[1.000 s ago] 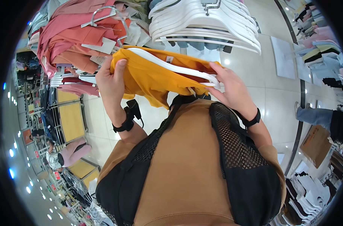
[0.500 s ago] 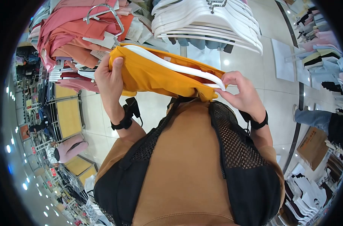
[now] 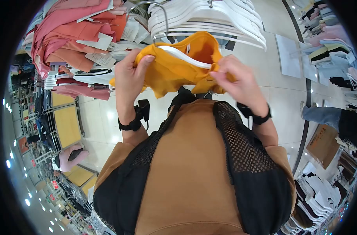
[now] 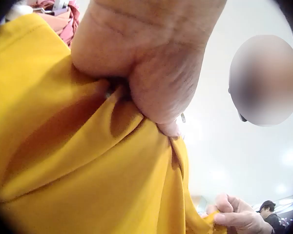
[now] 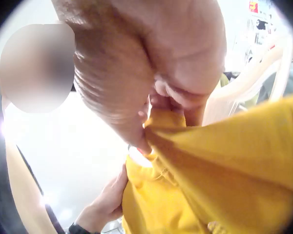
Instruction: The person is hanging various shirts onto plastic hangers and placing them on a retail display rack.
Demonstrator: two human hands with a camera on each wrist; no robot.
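A mustard-yellow shirt (image 3: 170,74) hangs between the two hands, its opening pulled wide. Inside that opening lies a white hanger (image 3: 186,58), its metal hook (image 3: 165,17) rising above the cloth. My left hand (image 3: 129,80) grips the shirt at its left end, thumb on the near side; the left wrist view shows the cloth bunched under this hand (image 4: 146,63). At the other end my right hand (image 3: 241,80) pinches the shirt's edge beside the hanger's right arm. In the right wrist view, yellow fabric gathers between the right hand's fingers (image 5: 178,114).
White hangers (image 3: 209,23) hang in a row just beyond the shirt. Pink and coral garments (image 3: 72,39) crowd the rack at upper left. A cardboard box (image 3: 323,145) sits on the right, near a person in jeans (image 3: 321,114). More clothes racks line both sides.
The right hand has drawn the shirt's edge leftward and up over the hanger's right end, which showed bare before. The left hand and hook have shifted right, and the opening gapes wider.
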